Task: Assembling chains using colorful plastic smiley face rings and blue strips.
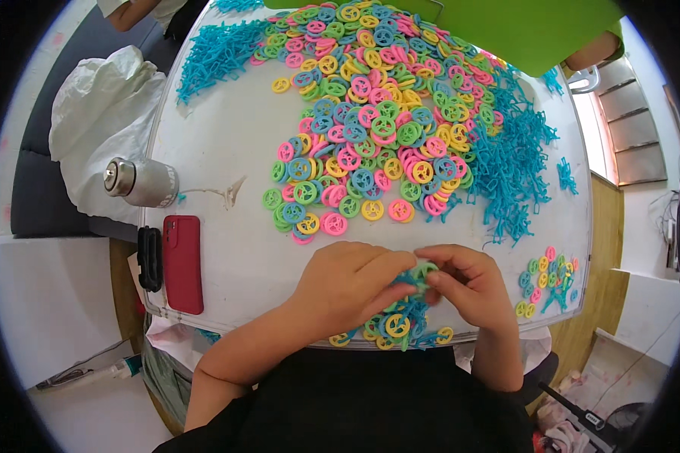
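Close to the table's near edge, my left hand (pixel 355 283) and my right hand (pixel 465 287) meet with their fingers pinched. Between the fingertips is a small green plastic wheel (pixel 425 269), gripped by my right hand. A blue plastic piece (pixel 406 278) is pinched in my left hand, against the wheel; its exact shape is partly covered by the fingers. Right below my hands lies a small heap of yellow and green wheels (pixel 397 325) mixed with blue pieces.
Spoked wheels (pixel 363 128) in pink, yellow, green and blue form a big pile on the white table (pixel 234 264). Blue plastic pieces (pixel 510 166) flank it. A red phone (pixel 183 264), a black case (pixel 149 259) and a metal bottle (pixel 140 181) are at left. Another person's arm (pixel 593 51) shows far right.
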A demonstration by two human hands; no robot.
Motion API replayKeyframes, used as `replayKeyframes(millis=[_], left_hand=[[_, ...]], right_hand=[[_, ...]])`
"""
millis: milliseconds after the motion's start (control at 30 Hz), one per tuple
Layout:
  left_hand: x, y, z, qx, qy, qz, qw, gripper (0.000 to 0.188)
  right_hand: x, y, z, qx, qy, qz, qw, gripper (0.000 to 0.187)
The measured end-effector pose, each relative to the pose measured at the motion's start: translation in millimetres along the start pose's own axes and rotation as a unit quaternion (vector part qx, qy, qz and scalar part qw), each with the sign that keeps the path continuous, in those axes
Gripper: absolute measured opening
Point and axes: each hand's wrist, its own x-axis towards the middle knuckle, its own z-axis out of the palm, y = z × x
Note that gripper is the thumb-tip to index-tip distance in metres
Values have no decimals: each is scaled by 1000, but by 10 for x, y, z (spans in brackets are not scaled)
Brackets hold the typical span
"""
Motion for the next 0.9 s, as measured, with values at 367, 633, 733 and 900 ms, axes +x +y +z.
replayKeyframes(millis=[367,633,733,900], left_hand=[[153,-8,-79,-46,-87,74,992,37],[105,-107,-49,-58,-29,52,997,25],[139,-102,-55,-61,-15,51,997,23],[113,-108,-48,-60,-23,31,997,17]], right_hand=[[342,74,-268,-531,211,-146,808,25],[242,115,-302,-554,181,-153,798,28],[207,77,-257,-542,182,-171,803,25],[155,96,-274,-557,149,-192,794,18]])
